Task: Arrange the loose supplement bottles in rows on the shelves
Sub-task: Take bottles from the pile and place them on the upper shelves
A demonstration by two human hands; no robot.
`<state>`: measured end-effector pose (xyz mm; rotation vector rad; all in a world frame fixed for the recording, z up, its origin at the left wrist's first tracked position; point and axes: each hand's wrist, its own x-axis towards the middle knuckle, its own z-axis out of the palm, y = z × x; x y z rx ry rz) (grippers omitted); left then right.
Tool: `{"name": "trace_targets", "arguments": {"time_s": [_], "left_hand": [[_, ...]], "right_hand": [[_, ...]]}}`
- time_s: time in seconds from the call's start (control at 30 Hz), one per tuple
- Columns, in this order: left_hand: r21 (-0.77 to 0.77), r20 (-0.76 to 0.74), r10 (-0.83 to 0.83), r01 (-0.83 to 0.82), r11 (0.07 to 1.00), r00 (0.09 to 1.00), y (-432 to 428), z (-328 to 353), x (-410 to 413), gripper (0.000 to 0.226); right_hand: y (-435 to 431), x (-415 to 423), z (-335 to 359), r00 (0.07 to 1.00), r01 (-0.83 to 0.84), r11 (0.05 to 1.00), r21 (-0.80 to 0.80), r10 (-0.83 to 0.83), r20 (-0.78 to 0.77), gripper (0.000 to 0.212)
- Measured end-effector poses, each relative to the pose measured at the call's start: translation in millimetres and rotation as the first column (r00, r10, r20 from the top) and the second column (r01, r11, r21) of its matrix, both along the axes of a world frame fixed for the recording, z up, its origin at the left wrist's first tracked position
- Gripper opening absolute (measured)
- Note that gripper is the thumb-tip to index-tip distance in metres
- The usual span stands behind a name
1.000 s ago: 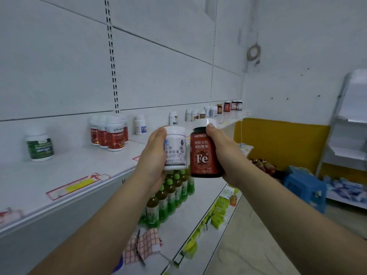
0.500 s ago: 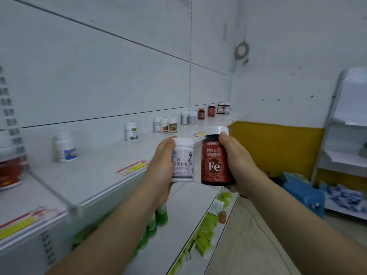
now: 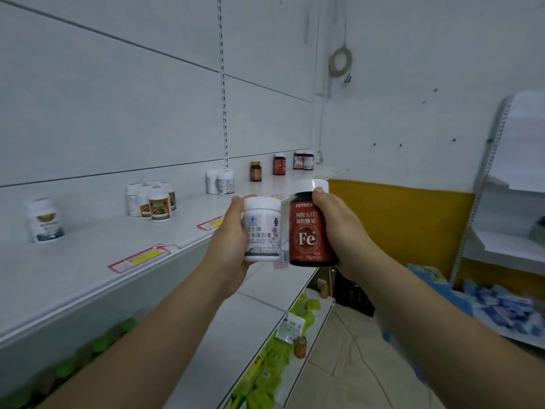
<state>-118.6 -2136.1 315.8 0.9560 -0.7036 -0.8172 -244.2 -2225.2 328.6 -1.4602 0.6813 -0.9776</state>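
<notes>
Shelf (image 3: 97,255) lies bare between lone bottle (image 3: 46,220) and bottle cluster (image 3: 152,200).

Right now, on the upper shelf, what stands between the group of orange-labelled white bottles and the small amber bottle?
In the head view, two white bottles stand close together on the upper shelf between the orange-labelled group and the amber bottle.

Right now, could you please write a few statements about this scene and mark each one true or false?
1. The left hand grips a white bottle. True.
2. The right hand grips a green bottle. False: it grips a dark red bottle marked Fe.
3. Both held bottles are upright, side by side. True.
4. The upper shelf carries no bottles. False: a cluster of bottles, among others, stands near its back.
</notes>
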Motion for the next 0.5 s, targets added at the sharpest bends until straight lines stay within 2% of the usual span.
{"name": "trace_targets", "arguments": {"time_s": [0.17, 0.23, 0.37, 0.5], "left_hand": [[0.069, 0.018, 0.091, -0.092, 0.993, 0.996, -94, 6, 37, 0.036], [0.088, 0.067, 0.110, -0.116, 0.989, 0.992, -136, 12, 60, 0.028], [0.120, 0.137, 0.123, -0.140, 0.983, 0.983, -212, 22, 111, 0.012], [0.136, 0.226, 0.144, -0.178, 0.975, 0.963, -263, 23, 160, 0.044]], "right_hand": [[-92, 39, -7, 0.999, -0.034, 0.999, -0.023, 0.034, -0.001, 0.030], [-131, 63, -6, 0.999, -0.038, 0.999, -0.037, 0.038, -0.010, 0.039], [-212, 115, -2, 0.998, -0.061, 0.996, -0.072, 0.061, 0.001, 0.041], [-283, 164, 7, 0.994, -0.110, 0.987, -0.118, 0.108, -0.021, 0.037]]}}
